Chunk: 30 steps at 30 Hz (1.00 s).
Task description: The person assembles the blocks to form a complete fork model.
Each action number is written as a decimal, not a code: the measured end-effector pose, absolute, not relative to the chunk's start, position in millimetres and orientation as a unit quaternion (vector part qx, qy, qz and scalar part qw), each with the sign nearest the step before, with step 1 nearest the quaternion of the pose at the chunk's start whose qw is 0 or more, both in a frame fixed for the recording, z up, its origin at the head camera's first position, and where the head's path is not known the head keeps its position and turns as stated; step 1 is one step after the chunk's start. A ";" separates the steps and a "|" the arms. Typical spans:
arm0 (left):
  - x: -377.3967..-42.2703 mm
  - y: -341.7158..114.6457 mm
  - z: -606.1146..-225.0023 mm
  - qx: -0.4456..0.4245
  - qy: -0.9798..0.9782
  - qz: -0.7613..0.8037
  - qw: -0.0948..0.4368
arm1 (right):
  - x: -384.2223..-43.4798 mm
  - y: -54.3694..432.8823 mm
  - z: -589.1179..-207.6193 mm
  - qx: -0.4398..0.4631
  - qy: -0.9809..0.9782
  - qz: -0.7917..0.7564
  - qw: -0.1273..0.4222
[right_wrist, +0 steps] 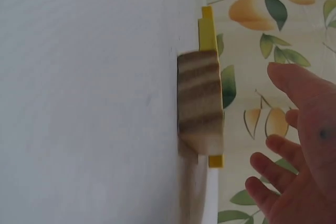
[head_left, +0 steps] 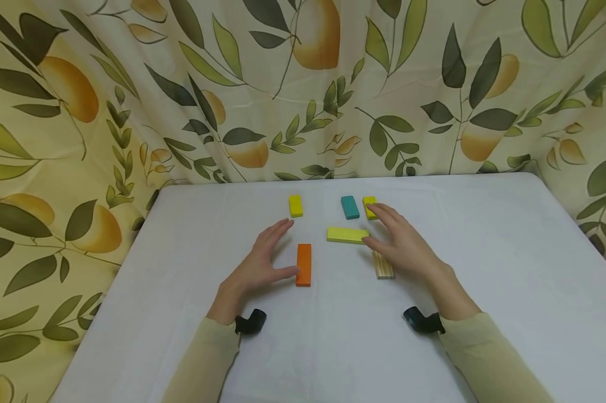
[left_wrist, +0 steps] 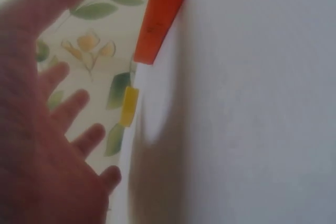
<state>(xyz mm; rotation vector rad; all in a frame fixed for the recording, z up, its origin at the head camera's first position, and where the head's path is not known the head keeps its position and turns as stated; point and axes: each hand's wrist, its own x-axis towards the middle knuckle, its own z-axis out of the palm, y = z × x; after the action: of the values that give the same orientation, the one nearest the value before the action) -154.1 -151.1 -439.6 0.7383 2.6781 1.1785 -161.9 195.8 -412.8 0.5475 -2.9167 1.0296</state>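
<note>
On white tabletop (head_left: 333,352), six blocks (head_left: 304,263), hands (head_left: 256,264) (head_left: 407,243) above

Free near middle; lime block (head_left: 344,235) beyond

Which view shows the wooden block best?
The right wrist view: the wooden block appears large, striped face clear, with no hand over it. The head view shows it smaller, its far end hidden by the right hand. The left wrist view doesn't show it.
</note>
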 end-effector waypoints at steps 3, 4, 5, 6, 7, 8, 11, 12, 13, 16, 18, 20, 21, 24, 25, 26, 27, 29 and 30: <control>-156.7 -149.9 -441.1 0.247 0.884 0.391 0.065 | -167.5 188.4 -413.3 0.183 -0.924 0.335 0.002; -157.4 -150.1 -441.5 0.249 0.882 0.394 0.065 | -169.2 186.2 -413.2 0.185 -0.923 0.338 0.002; -157.8 -150.2 -441.9 0.249 0.882 0.396 0.066 | -170.8 184.3 -413.3 0.187 -0.921 0.341 0.002; -158.1 -150.5 -442.4 0.249 0.881 0.397 0.067 | -172.5 182.7 -413.6 0.188 -0.920 0.345 0.001; -158.5 -150.7 -443.1 0.250 0.880 0.399 0.068 | -173.6 181.6 -413.8 0.188 -0.919 0.347 -0.001; -158.5 -150.9 -443.5 0.253 0.877 0.403 0.070 | -174.6 180.7 -414.1 0.187 -0.917 0.351 -0.004; -158.1 -151.0 -445.5 0.260 0.871 0.411 0.074 | -176.6 180.3 -417.2 0.183 -0.915 0.359 -0.013; -158.0 -151.2 -446.4 0.263 0.869 0.412 0.074 | -177.1 180.4 -418.6 0.183 -0.914 0.361 -0.016; -158.0 -151.2 -447.6 0.267 0.868 0.413 0.073 | -177.4 180.7 -420.1 0.181 -0.914 0.363 -0.019; -157.8 -152.0 -451.8 0.280 0.869 0.403 0.066 | -177.9 182.4 -424.5 0.183 -0.911 0.368 -0.026; -157.7 -152.5 -454.1 0.292 0.870 0.392 0.062 | -177.7 183.8 -426.1 0.185 -0.909 0.371 -0.027; -157.2 -152.7 -455.0 0.301 0.873 0.378 0.059 | -178.1 185.1 -427.0 0.191 -0.907 0.374 -0.026; -156.9 -152.7 -454.9 0.306 0.874 0.373 0.057 | -178.3 185.5 -427.0 0.193 -0.907 0.375 -0.026; -157.1 -151.8 -454.4 0.317 0.877 0.355 0.057 | -178.5 185.7 -427.8 0.197 -0.906 0.375 -0.026; -157.4 -151.1 -454.0 0.321 0.878 0.351 0.058 | -178.6 185.5 -428.1 0.198 -0.906 0.374 -0.028; -157.8 -150.6 -454.1 0.325 0.878 0.345 0.060 | -178.3 185.1 -428.4 0.198 -0.906 0.373 -0.029; -158.1 -149.9 -454.3 0.328 0.879 0.340 0.062 | -177.8 184.9 -428.7 0.199 -0.907 0.371 -0.030; -158.1 -148.4 -454.3 0.331 0.881 0.332 0.069 | -177.1 184.8 -429.7 0.198 -0.908 0.367 -0.032; -157.6 -147.7 -454.5 0.332 0.881 0.329 0.072 | -176.5 184.6 -429.7 0.196 -0.910 0.364 -0.034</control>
<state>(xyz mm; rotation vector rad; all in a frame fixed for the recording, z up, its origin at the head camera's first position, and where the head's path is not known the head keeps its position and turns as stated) -157.6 -147.7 -454.5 0.9967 2.6494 0.9874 -176.5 184.6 -429.7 0.6302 -2.9218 1.1689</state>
